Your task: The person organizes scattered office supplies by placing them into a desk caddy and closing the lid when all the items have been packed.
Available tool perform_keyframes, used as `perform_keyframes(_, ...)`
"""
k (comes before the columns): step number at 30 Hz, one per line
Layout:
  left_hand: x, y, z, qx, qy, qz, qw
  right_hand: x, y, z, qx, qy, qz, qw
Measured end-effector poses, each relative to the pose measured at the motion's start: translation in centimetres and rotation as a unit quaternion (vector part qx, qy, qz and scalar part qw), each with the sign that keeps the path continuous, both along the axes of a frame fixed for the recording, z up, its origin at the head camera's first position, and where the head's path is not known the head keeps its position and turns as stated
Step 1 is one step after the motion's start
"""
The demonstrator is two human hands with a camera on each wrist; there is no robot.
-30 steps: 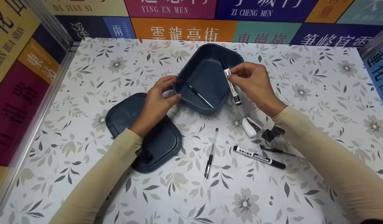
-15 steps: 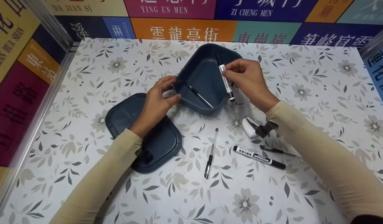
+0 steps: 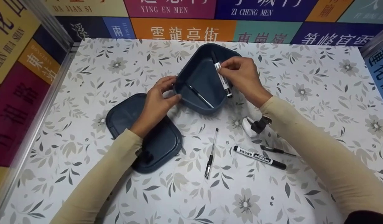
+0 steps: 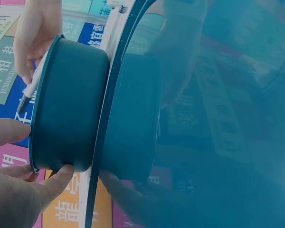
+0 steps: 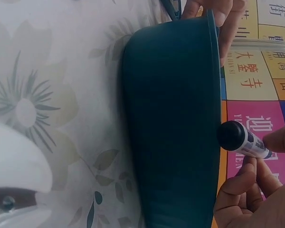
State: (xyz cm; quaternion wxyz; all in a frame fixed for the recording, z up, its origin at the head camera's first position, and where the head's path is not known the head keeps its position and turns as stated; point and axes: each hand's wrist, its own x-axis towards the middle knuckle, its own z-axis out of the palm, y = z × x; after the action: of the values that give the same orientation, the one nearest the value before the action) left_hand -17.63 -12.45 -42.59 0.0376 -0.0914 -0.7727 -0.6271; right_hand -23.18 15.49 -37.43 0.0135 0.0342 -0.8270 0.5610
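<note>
My right hand (image 3: pixel 242 73) pinches a black-and-white marker (image 3: pixel 223 80) between thumb and fingers, over the right rim of a dark blue plastic box (image 3: pixel 191 104). In the right wrist view the black end of the marker (image 5: pixel 232 135) is at the rim of the box. A dark pen (image 3: pixel 200 97) lies inside the box. My left hand (image 3: pixel 157 99) grips the box's left corner, with the thumb on the near side. In the left wrist view its fingers (image 4: pixel 59 183) touch the box's outer wall (image 4: pixel 71 104). The matching lid (image 3: pixel 162 143) lies partly under my left wrist.
On the floral tabletop (image 3: pixel 185 199) lie a clear pen (image 3: pixel 211 154), a second marker (image 3: pixel 260 157), a dark slim tool with a thin shaft (image 3: pixel 278 151) and a white stapler-like item (image 3: pixel 249 127), partly hidden by the right wrist camera. Printed panels (image 3: pixel 182 29) border the table.
My right hand has moved left and slightly away from me with the marker, bringing it from the box's right side to over its rim. The left hand and box have stayed put.
</note>
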Motion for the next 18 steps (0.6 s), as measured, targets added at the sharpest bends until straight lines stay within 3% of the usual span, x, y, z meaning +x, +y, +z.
perform_keyframes(18, 0.1, -0.1, 0.0, -0.007, 0.001, 0.000, 1.0000, -1.1, -1.1, -0.3, 0.006, 0.014, -0.006, 1.000)
